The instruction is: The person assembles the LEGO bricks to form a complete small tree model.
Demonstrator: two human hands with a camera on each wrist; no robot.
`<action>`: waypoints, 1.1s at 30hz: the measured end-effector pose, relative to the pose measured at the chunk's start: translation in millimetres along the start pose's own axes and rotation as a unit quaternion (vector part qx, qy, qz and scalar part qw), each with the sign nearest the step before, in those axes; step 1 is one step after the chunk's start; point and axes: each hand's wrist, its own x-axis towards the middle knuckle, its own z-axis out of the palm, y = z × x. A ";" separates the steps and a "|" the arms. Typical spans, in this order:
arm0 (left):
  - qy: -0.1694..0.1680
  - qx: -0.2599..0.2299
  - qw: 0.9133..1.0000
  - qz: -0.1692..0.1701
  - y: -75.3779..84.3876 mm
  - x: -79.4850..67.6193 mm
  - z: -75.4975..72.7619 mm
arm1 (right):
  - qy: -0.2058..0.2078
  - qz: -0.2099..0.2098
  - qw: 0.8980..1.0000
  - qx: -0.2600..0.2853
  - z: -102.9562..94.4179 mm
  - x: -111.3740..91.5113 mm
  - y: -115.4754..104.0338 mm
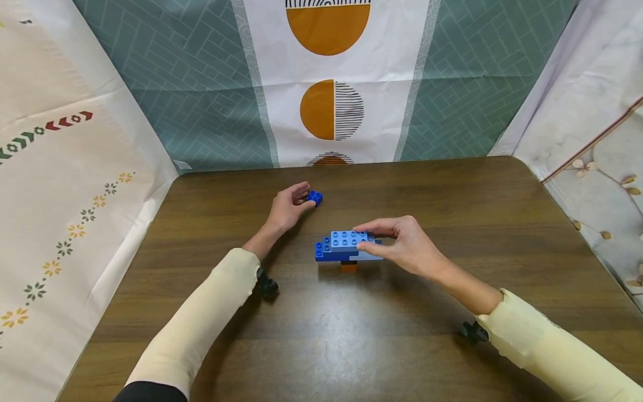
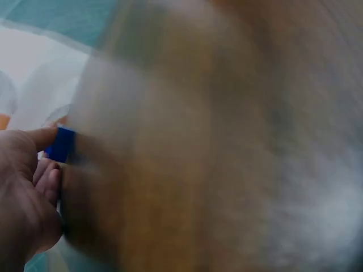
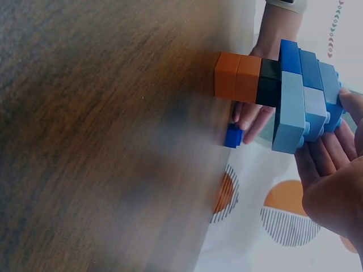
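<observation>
Toward the far side of the table, my left hand (image 1: 287, 209) holds a small dark blue toy brick (image 1: 314, 197) between thumb and fingers. The left wrist view, though partly blurred, has the brick (image 2: 61, 144) at the fingertips. At the middle stands a built toy-brick structure (image 1: 331, 254), with dark and light blue layers on a narrow post. Orange bricks (image 3: 235, 76) form the bottom of that post, with a black one above. My right hand (image 1: 407, 245) grips the structure's upper light blue brick (image 1: 344, 239) from the right, thumb in front and fingers behind.
The brown wooden table (image 1: 321, 346) spreads around both hands. A patterned cloth (image 1: 201, 100) hangs behind its far edge, with more cloth on the left and right sides. Dark wrist cameras (image 1: 266, 283) sit below the cream sleeves (image 1: 211, 318).
</observation>
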 end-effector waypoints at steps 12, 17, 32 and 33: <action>0.022 0.082 0.996 0.001 1.6 -0.2 9.1 | 0.001 -0.001 1.000 -0.003 -0.5 0.5 -0.3; 0.026 0.088 0.996 0.008 1.9 -0.1 9.5 | 0.002 0.004 1.000 -0.002 -0.8 0.2 -1.1; -0.012 0.062 0.996 0.056 10.4 -16.9 -4.5 | 0.002 0.000 1.000 0.001 0.1 0.2 1.7; -0.016 0.057 0.996 0.060 13.0 -18.6 -5.5 | 0.002 -0.001 1.000 0.000 -0.1 0.3 2.0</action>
